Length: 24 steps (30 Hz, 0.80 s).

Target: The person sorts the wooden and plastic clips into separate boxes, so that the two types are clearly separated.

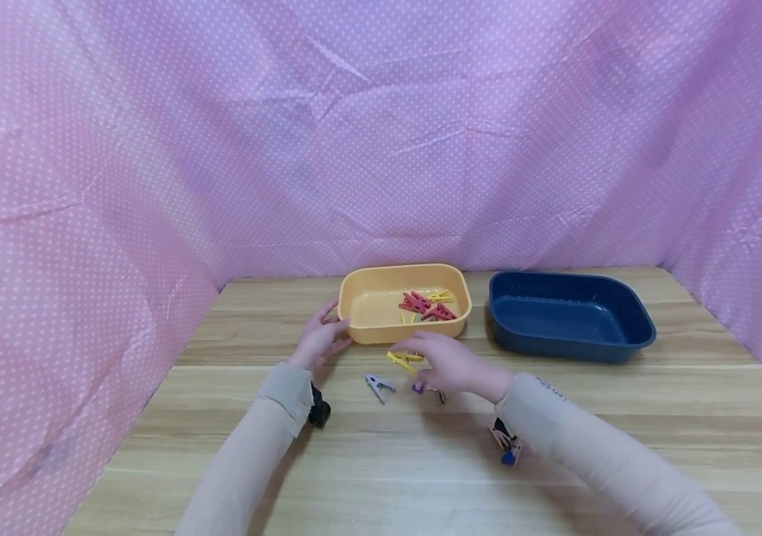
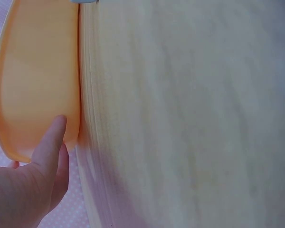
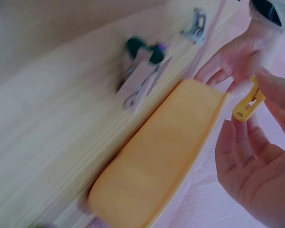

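Observation:
My right hand [image 1: 451,363] pinches a yellow clothespin [image 3: 247,103] between thumb and fingertips, just in front of the pale orange basin [image 1: 381,335]. Red clothespins [image 1: 414,301] and yellow ones lie inside that basin, toward its right end. At the basin's left end is my left hand [image 1: 316,342], its extended fingers touching the outer wall near the corner. A grey-blue clothespin [image 1: 377,385] lies on the table between the hands. Under my right hand a purple clothespin [image 1: 418,388] and others show partly, the rest being hidden by the hand.
A dark blue basin [image 1: 571,350] stands to the right of the orange one. Several clothespins [image 1: 506,448], pink and blue among them, lie beside my right forearm. A pink dotted cloth [image 1: 394,164] hangs behind and around the wooden table [image 1: 381,476].

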Tool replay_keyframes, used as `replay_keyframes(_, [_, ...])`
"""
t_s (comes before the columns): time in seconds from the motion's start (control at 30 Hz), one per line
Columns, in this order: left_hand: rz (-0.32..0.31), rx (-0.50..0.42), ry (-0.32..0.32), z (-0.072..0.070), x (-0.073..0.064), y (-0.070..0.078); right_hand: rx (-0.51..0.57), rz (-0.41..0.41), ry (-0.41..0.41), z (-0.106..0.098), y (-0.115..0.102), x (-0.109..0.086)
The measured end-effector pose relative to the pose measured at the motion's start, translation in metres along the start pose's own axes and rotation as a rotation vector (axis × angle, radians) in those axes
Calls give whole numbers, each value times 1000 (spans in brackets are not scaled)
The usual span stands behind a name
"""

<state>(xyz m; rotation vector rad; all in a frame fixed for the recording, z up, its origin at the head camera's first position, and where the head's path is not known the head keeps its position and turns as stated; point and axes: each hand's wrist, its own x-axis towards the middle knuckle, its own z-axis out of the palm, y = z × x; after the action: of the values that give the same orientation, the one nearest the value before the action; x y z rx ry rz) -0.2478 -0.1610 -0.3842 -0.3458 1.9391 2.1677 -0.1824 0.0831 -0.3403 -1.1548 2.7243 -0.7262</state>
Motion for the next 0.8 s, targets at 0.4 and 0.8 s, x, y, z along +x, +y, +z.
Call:
replay_keyframes(0.4, [1, -8, -4, -1, 4, 0, 38, 47, 47, -8, 29, 2])
replay_keyframes(0.8, [12, 11, -8, -1, 2, 1, 17, 135, 73, -7, 52, 6])
